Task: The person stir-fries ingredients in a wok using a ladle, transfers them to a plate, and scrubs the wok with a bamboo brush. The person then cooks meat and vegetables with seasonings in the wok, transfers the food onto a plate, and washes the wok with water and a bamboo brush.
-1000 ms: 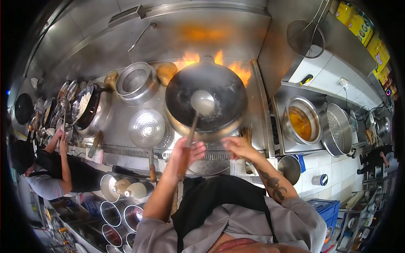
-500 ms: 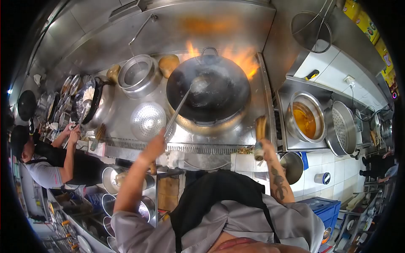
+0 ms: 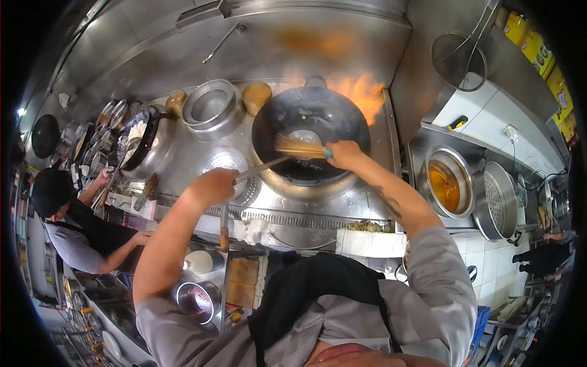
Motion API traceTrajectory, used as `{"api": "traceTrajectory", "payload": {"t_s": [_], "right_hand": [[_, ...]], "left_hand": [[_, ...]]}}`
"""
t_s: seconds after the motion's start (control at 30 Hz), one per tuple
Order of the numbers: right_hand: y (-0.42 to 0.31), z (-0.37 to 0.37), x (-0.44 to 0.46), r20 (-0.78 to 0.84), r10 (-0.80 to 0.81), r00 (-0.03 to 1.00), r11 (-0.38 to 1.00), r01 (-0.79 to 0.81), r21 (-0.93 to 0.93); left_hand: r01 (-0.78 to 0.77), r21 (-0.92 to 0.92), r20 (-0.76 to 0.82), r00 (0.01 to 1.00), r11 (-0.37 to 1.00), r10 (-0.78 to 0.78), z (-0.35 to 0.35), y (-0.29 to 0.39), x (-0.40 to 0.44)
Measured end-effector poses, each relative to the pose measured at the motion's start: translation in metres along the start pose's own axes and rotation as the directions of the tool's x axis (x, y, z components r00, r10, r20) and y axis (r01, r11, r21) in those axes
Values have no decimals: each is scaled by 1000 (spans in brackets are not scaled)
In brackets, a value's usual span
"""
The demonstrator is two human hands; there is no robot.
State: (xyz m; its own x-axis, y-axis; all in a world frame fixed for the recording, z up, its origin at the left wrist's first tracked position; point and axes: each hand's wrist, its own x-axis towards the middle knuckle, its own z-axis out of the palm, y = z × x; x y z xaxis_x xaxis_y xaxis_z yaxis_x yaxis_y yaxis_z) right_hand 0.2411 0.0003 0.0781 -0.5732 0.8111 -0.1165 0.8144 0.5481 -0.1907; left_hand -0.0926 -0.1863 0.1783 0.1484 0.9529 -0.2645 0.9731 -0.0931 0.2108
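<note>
My left hand is closed around the handle of a long metal ladle, whose round bowl lies inside the wok. In my right hand is a bamboo wok brush, gripped at its bound green end. The bristles point left and lie over the ladle's bowl, partly hiding it; whether they touch cannot be made out. Both tools are over the dark wok, which sits on the burner with a small green bit on its inner wall. Orange flames rise behind its right side.
A perforated skimmer lies left of the wok, with nested metal pots behind it. On the right stand a pot of orange-brown liquid and a perforated pan. A co-worker handles a utensil at the far left.
My right hand has brought the brush from the stove's front right edge up and left into the wok. My left hand has shifted slightly left and up, still on the ladle.
</note>
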Motion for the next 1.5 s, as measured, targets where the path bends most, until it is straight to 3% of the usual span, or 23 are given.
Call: {"api": "traceTrajectory", "payload": {"t_s": [0.07,0.1,0.2,0.23,0.33,0.4,0.47,0.57,0.67,0.7,0.73,0.83,0.93,0.97,1.0,1.07,1.13,1.17,1.27,1.4,1.43,1.5], "right_hand": [[2,9,34,116,57,992,990,-41,-138],[11,25,51,-10,51,999,980,-52,-194],[-17,33,28,-65,-108,992,957,86,-279],[-9,33,31,30,-145,989,982,147,-120],[-3,-3,47,87,74,993,984,-58,-166],[-23,14,38,-80,-9,997,965,-12,-263],[-17,21,34,69,-85,994,995,89,-45],[-6,4,47,71,101,992,991,-95,-90],[-28,21,32,17,22,1000,998,-21,-56],[-8,24,38,229,-1,973,969,-56,242],[9,20,38,177,-45,983,993,24,116],[6,3,40,81,166,983,986,-167,2],[14,27,36,248,-29,968,982,-19,189],[33,32,40,214,-59,975,987,25,159],[37,10,34,201,-24,979,997,10,70],[9,-25,26,78,200,977,978,-194,-74],[-15,-7,20,8,95,995,965,-90,-247],[-23,3,13,-17,32,999,974,-35,-224],[1,3,26,185,148,972,983,-123,-139],[-20,21,26,-69,108,992,977,-119,-179],[-20,32,24,-50,38,998,991,-44,-130],[-2,23,30,47,115,992,984,-108,-141]], "left_hand": [[11,-64,57,998,998,-8,0,-5,-1],[18,-99,80,997,995,-10,1,-10,0],[-1,-68,37,999,998,4,14,-22,2],[-3,-76,41,999,997,7,16,-23,1],[6,-97,47,999,995,-1,13,-24,-1],[20,-113,56,998,993,-13,8,-19,2],[14,-72,83,997,997,-8,0,-16,1],[-5,-7,4,1000,1000,5,17,-24,7],[11,205,-169,985,979,24,26,-20,3],[23,290,-223,974,957,44,29,-13,-1],[34,346,-234,971,938,51,29,-5,-5],[68,483,-262,962,873,70,23,8,-11],[34,540,-231,967,841,109,17,8,-10],[27,527,-233,966,849,114,13,6,-12],[30,512,-248,962,858,115,8,4,-11],[53,529,-207,976,847,68,4,7,-6],[78,556,-203,978,828,44,-2,11,1],[98,572,-226,973,814,41,-6,11,5],[123,656,-299,948,745,107,-17,16,2],[118,738,-266,955,664,127,-10,17,5],[102,741,-270,950,664,155,-6,17,5],[82,745,-289,934,661,209,-1,9,4]]}}
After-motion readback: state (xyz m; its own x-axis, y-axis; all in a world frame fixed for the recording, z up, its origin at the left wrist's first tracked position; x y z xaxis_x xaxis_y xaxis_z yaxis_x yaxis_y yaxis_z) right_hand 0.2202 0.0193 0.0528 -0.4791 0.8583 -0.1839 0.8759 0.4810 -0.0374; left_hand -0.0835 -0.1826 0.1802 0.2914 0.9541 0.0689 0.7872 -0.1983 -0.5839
